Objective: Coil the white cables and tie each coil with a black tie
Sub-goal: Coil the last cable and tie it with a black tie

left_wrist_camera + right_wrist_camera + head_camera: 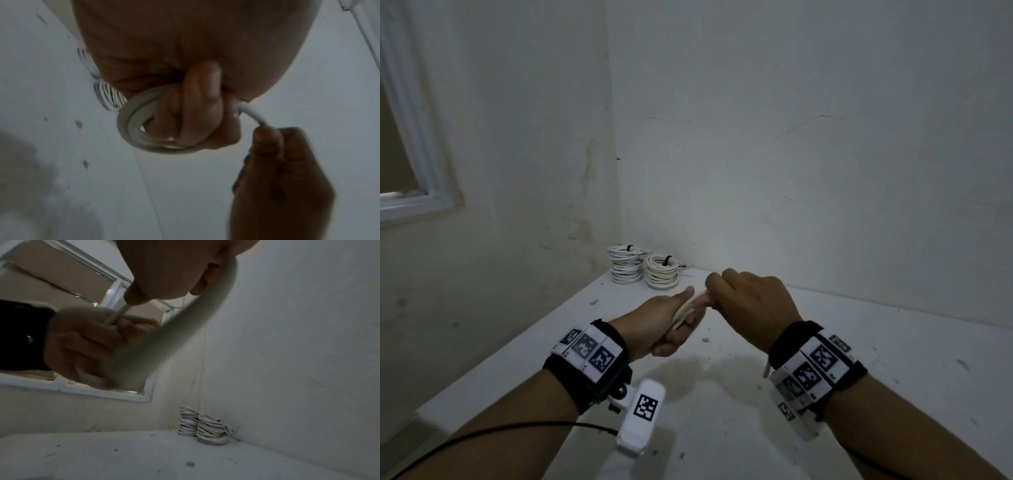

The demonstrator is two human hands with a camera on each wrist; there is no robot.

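Observation:
My left hand (671,330) holds a small coil of white cable (683,310) above the table, with the fingers curled through the loops (141,128). A strand (252,113) leaves the coil and runs to my right hand (726,291), which pinches it just right of the left hand. In the right wrist view the cable (191,324) sweeps blurred under my right hand (164,272) towards my left hand (86,344). A loose cable piece (767,368) hangs by my right wrist. No black tie shows in either hand.
Two stacks of coiled white cables (625,265) (662,274) stand in the back corner of the white table (756,428), with black ties (667,260) on top. Walls close off the back and left. A window (410,154) is on the left.

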